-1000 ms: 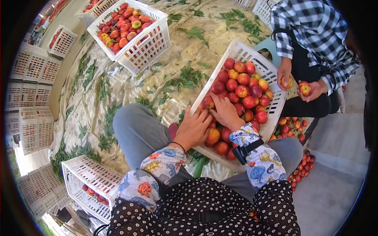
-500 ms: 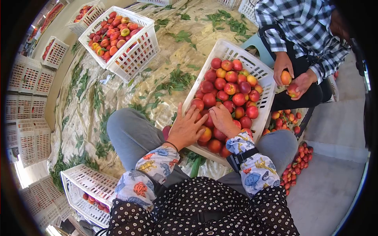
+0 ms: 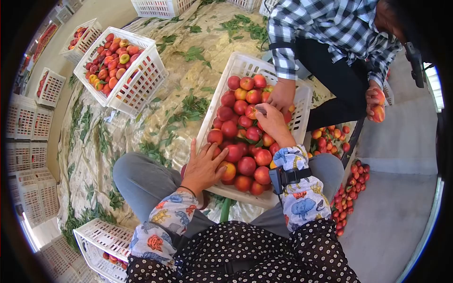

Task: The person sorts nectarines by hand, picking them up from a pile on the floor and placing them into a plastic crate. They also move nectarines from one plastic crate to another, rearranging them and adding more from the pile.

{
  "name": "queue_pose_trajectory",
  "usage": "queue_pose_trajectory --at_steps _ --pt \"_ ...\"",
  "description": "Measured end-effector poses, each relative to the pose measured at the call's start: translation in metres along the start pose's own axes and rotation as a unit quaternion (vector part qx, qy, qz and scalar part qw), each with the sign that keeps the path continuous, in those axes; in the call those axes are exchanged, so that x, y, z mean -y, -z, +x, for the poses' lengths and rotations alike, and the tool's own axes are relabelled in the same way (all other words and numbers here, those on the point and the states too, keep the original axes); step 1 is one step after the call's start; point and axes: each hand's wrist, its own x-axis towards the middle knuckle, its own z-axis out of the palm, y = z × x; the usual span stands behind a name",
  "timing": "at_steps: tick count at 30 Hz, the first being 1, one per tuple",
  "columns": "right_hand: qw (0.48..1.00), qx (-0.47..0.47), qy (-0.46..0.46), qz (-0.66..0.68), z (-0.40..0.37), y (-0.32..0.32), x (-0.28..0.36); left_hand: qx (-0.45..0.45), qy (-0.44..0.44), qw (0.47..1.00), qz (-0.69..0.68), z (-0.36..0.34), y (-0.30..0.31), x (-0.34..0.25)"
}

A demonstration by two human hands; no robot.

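Note:
A white slatted crate [image 3: 206,123] of red and yellow nectarines [image 3: 247,166] sits between my knees. My left hand [image 3: 203,167] lies over its near left corner, fingers spread on the fruit and gripping none. Further in, my right hand [image 3: 273,123] curls its fingers against a yellow-red nectarine [image 3: 250,112] and seems to grip it; the palm side is hidden. Just beyond, a co-worker's hand [image 3: 282,95] reaches into the same crate. That person's other hand [image 3: 372,98] holds two nectarines [image 3: 377,112] off to the right.
Loose nectarines [image 3: 350,198] lie in a heap beside my right knee. Another full crate [image 3: 141,78] stands at the upper left on a leaf-strewn sheet [image 3: 141,137]. A crate [image 3: 101,236] with some fruit is at lower left. Stacked crates [image 3: 28,155] line the left side.
My right hand has moved deeper into the crate, away from my left. The co-worker has reached one hand in and drawn the other rightward with two nectarines. The view has shifted.

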Motion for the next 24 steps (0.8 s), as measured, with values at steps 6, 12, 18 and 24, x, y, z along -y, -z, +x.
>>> queue_pose_trajectory --at_steps 6,12,18,24 --pt "0.988 0.017 0.107 0.107 -0.049 0.135 0.095 0.002 -0.013 1.000 0.002 -0.001 0.005 -0.005" --pt "0.995 -0.064 -0.038 0.068 -0.185 0.245 0.037 0.008 -0.030 0.998 0.052 0.001 0.001 -0.008" --pt "0.935 -0.155 -0.304 0.096 -0.374 0.191 -0.153 0.043 -0.052 0.992 0.102 0.001 -0.001 -0.011" --pt "0.839 -0.158 -0.483 0.194 -0.548 0.030 -0.266 0.071 -0.033 0.987 0.140 0.004 -0.008 -0.004"
